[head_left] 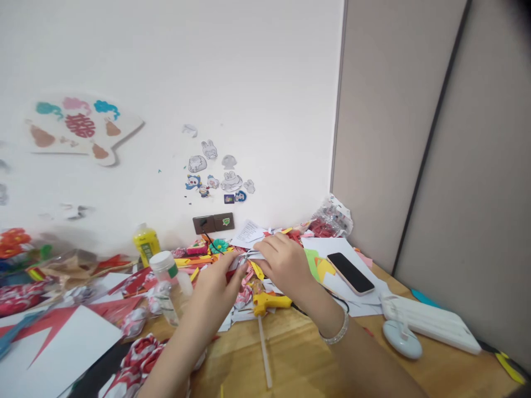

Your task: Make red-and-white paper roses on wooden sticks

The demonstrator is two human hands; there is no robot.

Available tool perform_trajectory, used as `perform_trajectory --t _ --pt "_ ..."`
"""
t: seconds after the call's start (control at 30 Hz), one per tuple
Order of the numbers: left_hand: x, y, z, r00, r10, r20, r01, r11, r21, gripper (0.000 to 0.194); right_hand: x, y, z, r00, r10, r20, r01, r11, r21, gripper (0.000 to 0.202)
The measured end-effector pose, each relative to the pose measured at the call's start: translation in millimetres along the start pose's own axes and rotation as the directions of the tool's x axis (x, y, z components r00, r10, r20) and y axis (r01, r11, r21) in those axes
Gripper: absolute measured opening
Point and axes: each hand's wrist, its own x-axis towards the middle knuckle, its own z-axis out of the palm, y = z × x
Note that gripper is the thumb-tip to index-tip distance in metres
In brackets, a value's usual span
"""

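Near the middle of the head view, my left hand (219, 281) and my right hand (286, 265) meet over the table, both closed on a small piece of white paper (254, 255). The fingers pinch it from either side, and part of it is hidden by them. Just below the hands lies a yellow glue gun (271, 302), with a clear glue stick (264, 354) reaching from it toward the front edge. Cut paper strips in yellow, red and white are scattered behind and under the hands.
A capped bottle (165, 276) and a yellow bottle (146, 243) stand at the left. Rightward are a black phone (350, 272) on white sheets and a white folded device (431, 323). White and red paper (78, 351) covers the left side, beside blue scissors (16, 331).
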Motion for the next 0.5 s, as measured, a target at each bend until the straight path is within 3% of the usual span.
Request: perform_trajectory --t 0.2,0.3,0.5 --pt "-2.6 0.5 11.8 0.982 -0.058 -0.178 0.038 0.992 -0.117 0.026 -3.9 -22.4 6.8 0.983 0.148 -0.111 -0.134 0.983 0.125 0.023" --pt "-4.5 0.1 14.7 0.964 -0.067 -0.256 0.044 0.994 -0.097 0.025 -5.8 -32.7 8.4 0.973 0.178 -0.149 -0.158 0.978 0.134 0.028" --pt "-6.1 2.0 14.9 0.948 -0.09 -0.306 0.077 0.996 -0.054 0.028 -10.4 -46.7 14.4 0.966 0.194 -0.168 -0.173 0.976 0.132 0.033"
